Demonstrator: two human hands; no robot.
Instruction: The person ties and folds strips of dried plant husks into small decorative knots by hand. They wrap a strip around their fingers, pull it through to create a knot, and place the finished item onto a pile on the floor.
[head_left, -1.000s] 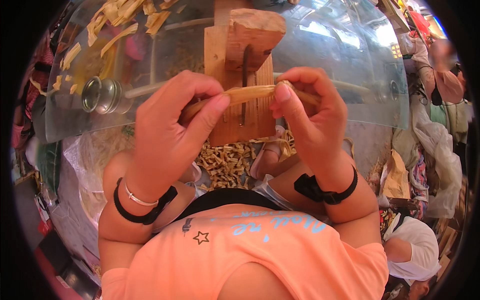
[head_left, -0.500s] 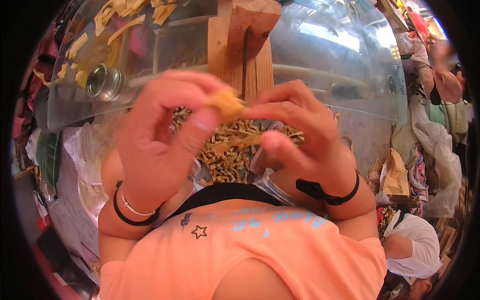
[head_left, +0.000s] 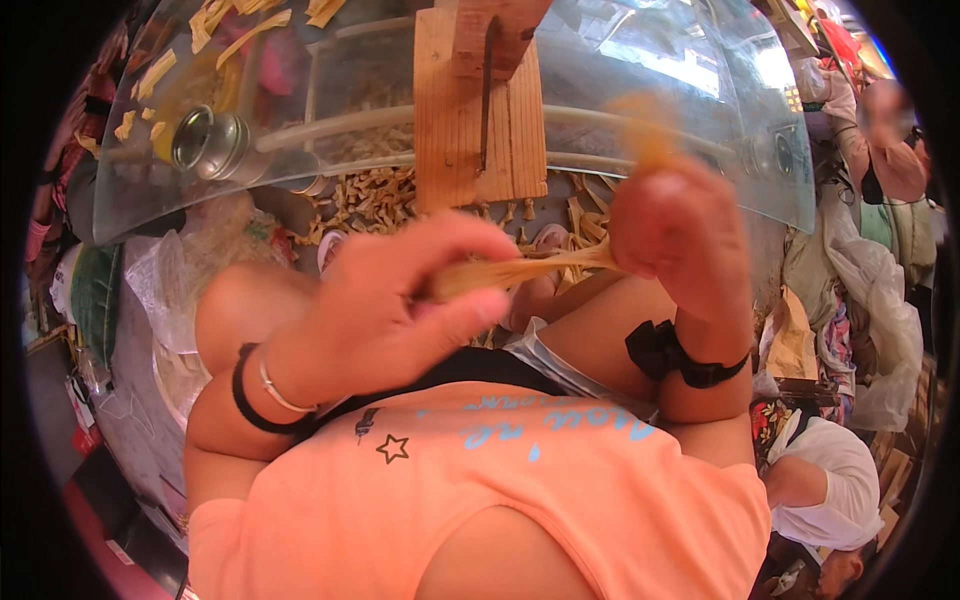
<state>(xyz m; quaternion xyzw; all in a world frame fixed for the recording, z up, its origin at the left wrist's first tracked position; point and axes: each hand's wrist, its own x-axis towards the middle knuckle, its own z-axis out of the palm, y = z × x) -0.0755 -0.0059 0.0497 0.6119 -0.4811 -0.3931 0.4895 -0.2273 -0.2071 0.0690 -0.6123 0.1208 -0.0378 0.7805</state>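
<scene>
Here, the left hand [head_left: 410, 310] pinches one end of a tan dried plant-fibre strip [head_left: 545, 264] between thumb and bent fingers, while the right hand [head_left: 682, 235], blurred, is curled around its other end, a pale-yellow blur rising above that fist. The strip spans the two hands on the wearer's side of the wooden board [head_left: 440, 130]. On that board stand a wooden block [head_left: 518, 35] and a thin dark metal blade [head_left: 486, 110]. A glass tabletop [head_left: 365, 70] extends to both sides of it; loose strips [head_left: 155, 75] lie far to its left, and cut pieces [head_left: 375, 203] are heaped below, left of it.
</scene>
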